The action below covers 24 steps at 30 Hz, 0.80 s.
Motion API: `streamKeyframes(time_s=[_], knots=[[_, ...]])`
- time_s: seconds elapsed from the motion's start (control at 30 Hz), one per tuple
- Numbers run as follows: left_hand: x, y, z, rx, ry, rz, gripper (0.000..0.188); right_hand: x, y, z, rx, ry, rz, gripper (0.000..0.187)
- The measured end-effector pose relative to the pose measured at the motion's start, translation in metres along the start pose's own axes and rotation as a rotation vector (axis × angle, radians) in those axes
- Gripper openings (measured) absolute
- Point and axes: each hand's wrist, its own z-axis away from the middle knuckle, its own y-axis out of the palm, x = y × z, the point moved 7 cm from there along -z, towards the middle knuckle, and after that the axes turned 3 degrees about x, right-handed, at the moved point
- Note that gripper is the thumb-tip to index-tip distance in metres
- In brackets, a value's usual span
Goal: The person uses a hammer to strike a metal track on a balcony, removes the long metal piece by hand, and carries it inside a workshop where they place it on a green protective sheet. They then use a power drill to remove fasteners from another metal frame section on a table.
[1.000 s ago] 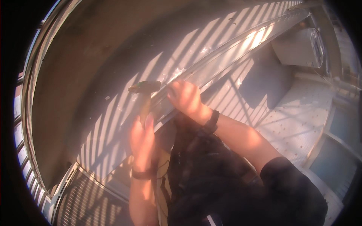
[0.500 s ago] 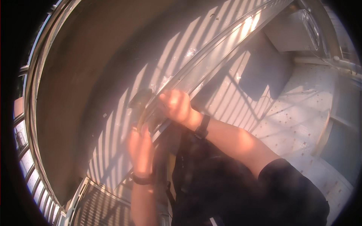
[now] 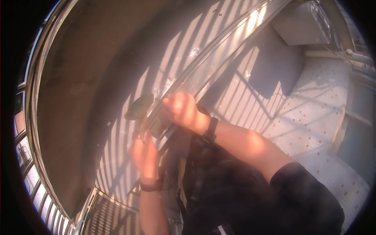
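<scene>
My right hand (image 3: 181, 111) is curled closed over the near end of a long pale frame (image 3: 207, 64), which slants away to the upper right. The thing inside its fingers is hidden. Just below and to the left, my left hand (image 3: 145, 156) has thumb and fingers drawn together around the lower end of a thin tan strip (image 3: 143, 125). That strip rises beside the frame. A dark green rounded thing (image 3: 140, 106) shows beyond my left fingertips; blur hides its kind. Both wrists wear dark bands.
Striped sunlight falls across the grey floor (image 3: 156, 74). A curved metal railing (image 3: 33, 117) bounds the left side. A slatted panel (image 3: 111, 215) lies at the lower left. On the right are a white box-like unit (image 3: 297, 25) and a speckled tiled surface (image 3: 313, 105).
The view has shifted slightly. The green thing shows more clearly and a little farther left. Both hands keep nearly the same places and grips.
</scene>
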Motion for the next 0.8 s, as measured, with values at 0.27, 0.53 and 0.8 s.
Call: streamKeyframes(time_s=[0.27,0.53,0.8], knots=[[-0.003,0.01,-0.004,0.108,-0.081,-0.007,0.033,-0.014,0.025,0.0,0.315,0.232,-0.442,0.022],[-0.013,0.001,0.0,0.068,-0.087,0.047,0.033,-0.014,0.017,-0.01,0.159,0.276,-0.474,0.019],[-0.003,-0.006,0.002,0.052,-0.123,-0.08,0.036,-0.024,0.038,0.008,0.388,0.513,-0.91,0.021]])
